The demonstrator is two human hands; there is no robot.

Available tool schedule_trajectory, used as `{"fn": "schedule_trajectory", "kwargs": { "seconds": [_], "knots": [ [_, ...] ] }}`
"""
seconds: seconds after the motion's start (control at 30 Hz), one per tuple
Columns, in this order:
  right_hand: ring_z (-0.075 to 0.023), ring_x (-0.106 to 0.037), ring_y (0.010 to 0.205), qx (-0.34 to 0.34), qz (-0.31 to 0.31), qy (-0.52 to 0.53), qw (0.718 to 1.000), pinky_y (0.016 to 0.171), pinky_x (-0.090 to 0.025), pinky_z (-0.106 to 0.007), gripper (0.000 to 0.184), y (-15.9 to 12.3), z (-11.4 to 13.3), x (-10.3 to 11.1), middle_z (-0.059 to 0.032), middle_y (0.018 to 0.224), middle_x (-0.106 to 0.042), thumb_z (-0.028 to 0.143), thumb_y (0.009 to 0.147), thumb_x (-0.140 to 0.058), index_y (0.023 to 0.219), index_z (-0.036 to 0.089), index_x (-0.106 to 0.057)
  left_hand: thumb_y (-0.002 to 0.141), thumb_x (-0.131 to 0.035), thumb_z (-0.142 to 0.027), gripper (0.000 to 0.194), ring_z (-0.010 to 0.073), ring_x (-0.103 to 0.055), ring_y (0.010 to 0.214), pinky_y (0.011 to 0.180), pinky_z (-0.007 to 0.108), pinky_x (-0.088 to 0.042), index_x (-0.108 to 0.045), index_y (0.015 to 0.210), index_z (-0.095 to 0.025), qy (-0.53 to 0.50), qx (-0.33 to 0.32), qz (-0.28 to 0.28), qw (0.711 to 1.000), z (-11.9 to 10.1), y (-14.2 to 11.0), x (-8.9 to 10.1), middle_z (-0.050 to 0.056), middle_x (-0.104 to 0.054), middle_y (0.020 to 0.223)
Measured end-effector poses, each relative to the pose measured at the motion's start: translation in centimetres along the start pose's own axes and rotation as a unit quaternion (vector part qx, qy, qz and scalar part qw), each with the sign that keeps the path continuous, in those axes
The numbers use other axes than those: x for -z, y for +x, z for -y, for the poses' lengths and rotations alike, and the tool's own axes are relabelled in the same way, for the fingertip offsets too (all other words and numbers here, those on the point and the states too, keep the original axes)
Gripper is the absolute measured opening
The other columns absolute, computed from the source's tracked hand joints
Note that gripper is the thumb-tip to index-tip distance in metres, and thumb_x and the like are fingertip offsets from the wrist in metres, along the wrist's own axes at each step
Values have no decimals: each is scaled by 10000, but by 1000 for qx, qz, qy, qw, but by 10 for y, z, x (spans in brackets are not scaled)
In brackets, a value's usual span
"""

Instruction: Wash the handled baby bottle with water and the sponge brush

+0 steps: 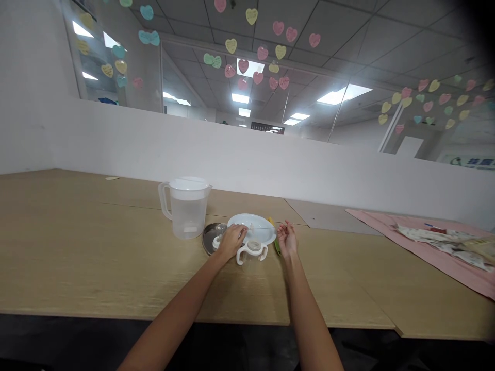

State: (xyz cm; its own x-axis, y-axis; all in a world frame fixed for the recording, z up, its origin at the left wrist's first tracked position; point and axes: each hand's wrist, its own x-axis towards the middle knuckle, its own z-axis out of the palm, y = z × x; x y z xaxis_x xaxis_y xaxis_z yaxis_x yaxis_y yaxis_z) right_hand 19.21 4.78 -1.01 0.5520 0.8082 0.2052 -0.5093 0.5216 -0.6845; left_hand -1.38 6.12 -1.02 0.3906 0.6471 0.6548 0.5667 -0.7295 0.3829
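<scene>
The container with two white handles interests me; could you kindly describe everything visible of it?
The container has a clear, glassy-looking body under a white ring with two handles curving outward and down. Its round top looks greyish; whether it is open is unclear. It stands upright on the table, in front of the white plate. The left hand is near; contact is unclear.

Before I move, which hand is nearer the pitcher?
Left. The left hand is by the white plate, right of the pitcher; the right hand is farther right, past the plate.
</scene>
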Motion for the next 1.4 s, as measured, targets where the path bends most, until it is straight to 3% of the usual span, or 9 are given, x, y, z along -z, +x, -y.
{"fn": "schedule_trajectory", "kwargs": {
  "seconds": [0.4, 0.73, 1.03, 1.4],
  "knots": [
    [-63, -551, 480, 26, -42, -43, 998, 495, -476, -163, 172, -2, -3, -2, 43, 586, -602, 299, 722, -596, 806, 168, -523, 875, -381, -299, 277, 182, -500, 831, 781, 307, -356, -637, 905, -197, 66, -19, -26, 997, -5, -1, 2, 37, -647, 836],
    [-74, -586, 557, -19, 9, -27, 999, 582, -510, -165, 135, 0, -5, 0, 26, 615, -621, 253, 715, -613, 801, 164, -560, 869, -403, -324, 287, 186, -508, 836, 773, 311, -359, -652, 960, -215, 60, -21, -8, 998, -5, -1, -3, 48, -665, 846],
    [-73, -595, 600, 19, 21, -46, 999, 629, -518, -171, 179, -3, -4, -2, 20, 658, -629, 282, 695, -633, 817, 163, -579, 852, -438, -328, 268, 173, -510, 812, 752, 290, -368, -655, 982, -239, 2, 28, -31, 999, -4, 10, -7, 41, -660, 845],
    [-91, -612, 653, 23, 62, -49, 997, 681, -528, -205, 241, -7, -4, -8, -1, 708, -644, 321, 643, -699, 785, 153, -600, 830, -480, -289, 221, 183, -481, 815, 739, 288, -356, -666, 946, -255, 66, -37, 46, 996, -22, 23, 1, 51, -576, 764]
  ]
}}
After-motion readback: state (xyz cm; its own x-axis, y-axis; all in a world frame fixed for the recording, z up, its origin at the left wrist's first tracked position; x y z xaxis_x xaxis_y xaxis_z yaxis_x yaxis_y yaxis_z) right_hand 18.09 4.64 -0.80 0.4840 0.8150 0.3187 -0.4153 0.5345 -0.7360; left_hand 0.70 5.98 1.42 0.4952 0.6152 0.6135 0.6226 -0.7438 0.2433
